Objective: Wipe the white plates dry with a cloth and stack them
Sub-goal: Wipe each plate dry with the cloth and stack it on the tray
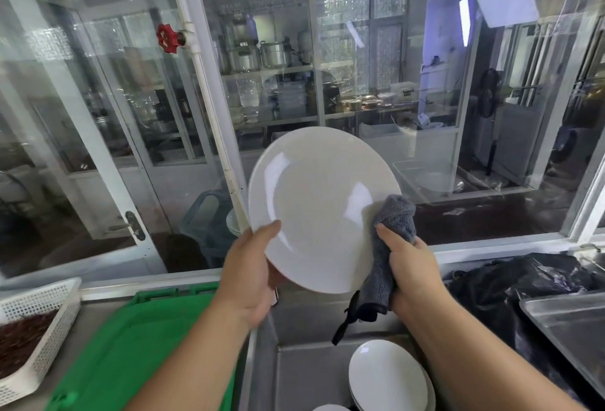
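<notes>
At lower left a white basket and green tray are seen. At centre, a white plate is gripped by the left hand; a grey cloth is clutched against it by the right hand, hiding its right rim. More plates are stacked at lower centre, black plastic at right.

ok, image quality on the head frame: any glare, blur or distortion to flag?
Head view: strong wide-angle distortion, the window frames bow and lean; bright specular streaks on the held plate; the glass panes carry reflections that wash out the shelves behind; the background is soft, while the left hand, the right hand and the grey cloth are fairly sharp.
</notes>
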Motion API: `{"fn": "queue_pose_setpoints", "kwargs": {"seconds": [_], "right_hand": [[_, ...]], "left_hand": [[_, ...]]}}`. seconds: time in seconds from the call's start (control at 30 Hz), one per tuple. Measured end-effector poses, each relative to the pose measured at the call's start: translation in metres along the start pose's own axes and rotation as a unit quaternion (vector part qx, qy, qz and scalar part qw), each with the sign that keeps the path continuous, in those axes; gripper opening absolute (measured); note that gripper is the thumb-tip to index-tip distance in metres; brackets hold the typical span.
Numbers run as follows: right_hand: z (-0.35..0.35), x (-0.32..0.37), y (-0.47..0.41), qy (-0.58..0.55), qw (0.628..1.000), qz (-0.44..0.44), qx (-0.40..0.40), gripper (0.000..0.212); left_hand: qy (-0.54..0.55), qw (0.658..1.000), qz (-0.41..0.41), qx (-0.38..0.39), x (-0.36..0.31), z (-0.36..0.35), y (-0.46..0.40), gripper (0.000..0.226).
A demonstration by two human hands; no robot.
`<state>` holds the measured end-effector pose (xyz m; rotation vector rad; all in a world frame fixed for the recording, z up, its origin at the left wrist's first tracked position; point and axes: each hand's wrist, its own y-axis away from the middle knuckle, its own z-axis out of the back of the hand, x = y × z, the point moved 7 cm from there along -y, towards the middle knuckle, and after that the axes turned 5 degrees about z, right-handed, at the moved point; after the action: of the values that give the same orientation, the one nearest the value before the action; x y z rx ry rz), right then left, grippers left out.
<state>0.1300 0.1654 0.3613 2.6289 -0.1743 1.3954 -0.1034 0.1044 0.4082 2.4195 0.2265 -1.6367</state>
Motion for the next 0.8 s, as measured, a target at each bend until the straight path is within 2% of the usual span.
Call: {"fn": "queue_pose_setpoints", "kwargs": {"seconds": [0.2,0.33,0.47,0.63,0.73,0.8], "right_hand": [[0.005,0.028,-0.010,0.116,0.987,0.085,0.066,0.008],[0.004,0.036,-0.013,0.172,0.975,0.113,0.090,0.006],[0.010,0.024,-0.009,0.143,0.985,0.090,0.042,0.003],[0.018,-0.007,0.013,0.191,0.980,0.045,-0.038,0.029],[0.011,-0.036,0.031,0.202,0.979,0.014,-0.022,0.025],[0.006,-0.050,0.036,0.188,0.982,-0.032,-0.001,0.023]], "left_hand": [[-0.159,0.984,0.064,0.051,-0.037,0.017,-0.013,0.054],[-0.220,0.975,0.027,0.009,-0.031,0.026,-0.018,0.018],[-0.206,0.978,-0.016,-0.011,-0.017,0.023,-0.015,0.017],[-0.137,0.989,-0.028,-0.055,0.008,0.017,-0.008,0.016],[-0.107,0.989,-0.035,-0.094,0.025,0.012,-0.005,0.012],[-0.118,0.987,-0.051,-0.092,0.026,0.010,-0.005,0.012]]}}
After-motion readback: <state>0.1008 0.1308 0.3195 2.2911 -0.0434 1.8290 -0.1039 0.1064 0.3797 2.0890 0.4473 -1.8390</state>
